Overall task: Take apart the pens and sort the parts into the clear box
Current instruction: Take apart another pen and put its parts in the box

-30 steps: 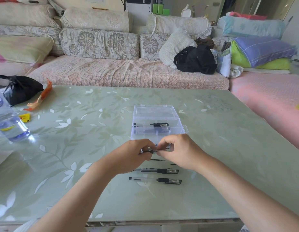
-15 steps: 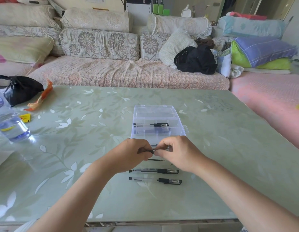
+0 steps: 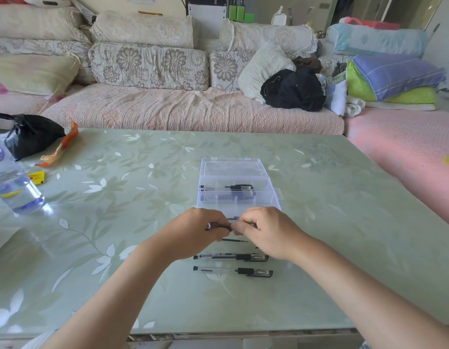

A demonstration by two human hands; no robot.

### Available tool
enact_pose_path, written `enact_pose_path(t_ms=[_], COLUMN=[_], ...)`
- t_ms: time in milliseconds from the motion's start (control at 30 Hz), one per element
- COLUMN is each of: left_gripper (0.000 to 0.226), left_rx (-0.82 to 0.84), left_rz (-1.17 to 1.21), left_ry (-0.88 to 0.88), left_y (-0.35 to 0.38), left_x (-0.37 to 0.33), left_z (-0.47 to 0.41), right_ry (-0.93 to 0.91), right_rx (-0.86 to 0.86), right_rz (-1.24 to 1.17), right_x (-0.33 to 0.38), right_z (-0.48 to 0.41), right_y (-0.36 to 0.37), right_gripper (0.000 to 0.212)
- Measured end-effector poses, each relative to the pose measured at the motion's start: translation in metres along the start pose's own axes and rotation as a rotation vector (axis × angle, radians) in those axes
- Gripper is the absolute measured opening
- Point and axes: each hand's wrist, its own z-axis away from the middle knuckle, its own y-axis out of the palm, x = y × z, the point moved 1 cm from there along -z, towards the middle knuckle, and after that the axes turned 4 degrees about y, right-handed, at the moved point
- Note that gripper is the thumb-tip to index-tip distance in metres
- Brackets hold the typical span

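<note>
My left hand [image 3: 197, 229] and my right hand [image 3: 267, 230] meet fingertip to fingertip over the table, both pinching a black pen part [image 3: 219, 225] between them; most of it is hidden by the fingers. Just behind my hands stands the clear box [image 3: 237, 191] with its lid open; a pen [image 3: 228, 187] and dark parts lie inside. A thin refill [image 3: 234, 240] lies on the table under my hands. Two whole pens lie nearer me: one pen [image 3: 231, 257] and another pen [image 3: 233, 271].
A water bottle [image 3: 9, 187] stands at the table's left edge, with a black bag [image 3: 29, 134], an orange wrapper [image 3: 59, 148] and a yellow tag [image 3: 37, 177] behind it. A sofa with cushions and bedding runs behind and to the right of the table.
My hands stay together in front of the box, with only small shifts of the fingers around the pen part. The pens on the table have not moved.
</note>
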Motion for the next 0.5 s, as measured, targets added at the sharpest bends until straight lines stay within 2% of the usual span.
enact_pose_path(t_ms=[233, 400, 500], left_gripper=[0.01, 0.01, 0.01], left_rx=[-0.01, -0.01, -0.004], left_rz=[-0.029, -0.023, -0.024], left_ry=[-0.002, 0.015, 0.01], left_y=[-0.0013, -0.0003, -0.0006], left_x=[-0.0002, -0.0022, -0.002], left_z=[0.0, 0.0012, 0.0009], right_ry=[-0.004, -0.003, 0.007], right_rx=[-0.014, 0.014, 0.013], right_rz=[-0.027, 0.013, -0.009], right_x=[0.0001, -0.0027, -0.0014], right_z=[0.0006, -0.0009, 0.0006], right_y=[-0.0012, 0.0006, -0.0001], right_gripper=[0.016, 0.035, 0.028])
